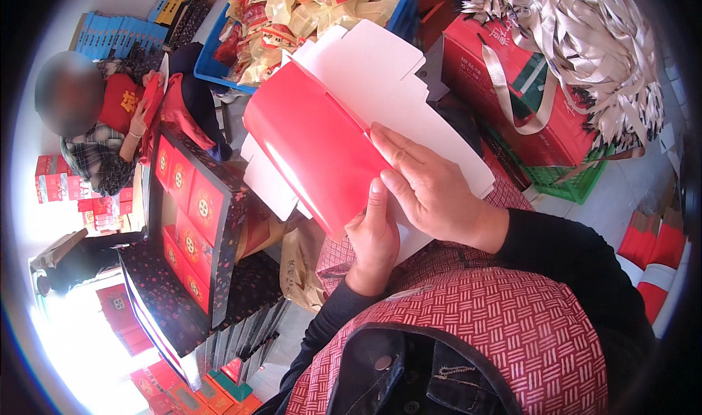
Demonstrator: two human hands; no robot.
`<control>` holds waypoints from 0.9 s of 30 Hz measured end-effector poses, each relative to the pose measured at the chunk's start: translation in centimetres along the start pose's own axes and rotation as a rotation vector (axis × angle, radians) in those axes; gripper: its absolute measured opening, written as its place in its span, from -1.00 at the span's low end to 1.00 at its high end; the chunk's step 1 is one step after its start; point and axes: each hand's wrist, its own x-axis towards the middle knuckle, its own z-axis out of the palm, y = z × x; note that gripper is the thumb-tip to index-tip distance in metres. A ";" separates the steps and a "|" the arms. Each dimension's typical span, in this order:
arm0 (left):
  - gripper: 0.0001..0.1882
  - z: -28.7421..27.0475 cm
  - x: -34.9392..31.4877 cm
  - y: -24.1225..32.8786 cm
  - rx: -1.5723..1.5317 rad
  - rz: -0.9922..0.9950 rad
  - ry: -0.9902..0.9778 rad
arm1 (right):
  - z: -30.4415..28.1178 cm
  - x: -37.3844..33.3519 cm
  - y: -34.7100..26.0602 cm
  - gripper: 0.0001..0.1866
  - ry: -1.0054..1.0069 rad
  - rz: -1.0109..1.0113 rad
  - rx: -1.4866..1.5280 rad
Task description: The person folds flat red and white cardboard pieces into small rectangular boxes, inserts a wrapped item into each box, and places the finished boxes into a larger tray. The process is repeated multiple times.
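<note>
Glossy red cardboard (307, 148), gently curved

Head view: at centre, its white side spreads notched flaps. Left hand (371, 241) grips its six-o'clock end, thumb on top; right hand (431, 192), fingers pressed together, lies along the red edge. Satiny ribbons (603, 46), two o'clock.

A: Where's the carton (307, 144)?
B: In the middle, with the left hand (374, 234) at its near edge and the right hand (435, 188) on it, farther right.
A: And behind it?
B: A crate (210, 65) with packets (314, 5) in it.
A: To the right?
B: A bag (475, 78), straps (585, 42) heaped on top, a basket (585, 181) beneath.
A: And left?
B: A case (228, 254) with small boxes (191, 243) in it. A co-worker (121, 108) is beyond, and stacked boxes (53, 177) lie left of the case.
</note>
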 end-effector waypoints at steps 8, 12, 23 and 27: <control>-0.54 -0.6 0.6 -0.8 -0.198 -0.121 -0.002 | 0.0 0.3 0.9 -0.60 0.023 -0.032 0.098; -0.50 -0.2 0.7 -0.9 -0.200 -0.111 0.009 | 0.0 0.3 0.8 -0.59 0.008 -0.049 0.007; -0.48 -0.1 0.7 -0.8 -0.217 -0.141 0.015 | -0.5 0.4 1.5 -0.59 -0.035 -0.098 -0.081; -0.49 -0.5 0.6 -1.3 -0.150 -0.101 0.007 | -0.8 0.5 1.1 -0.60 -0.092 -0.076 -0.130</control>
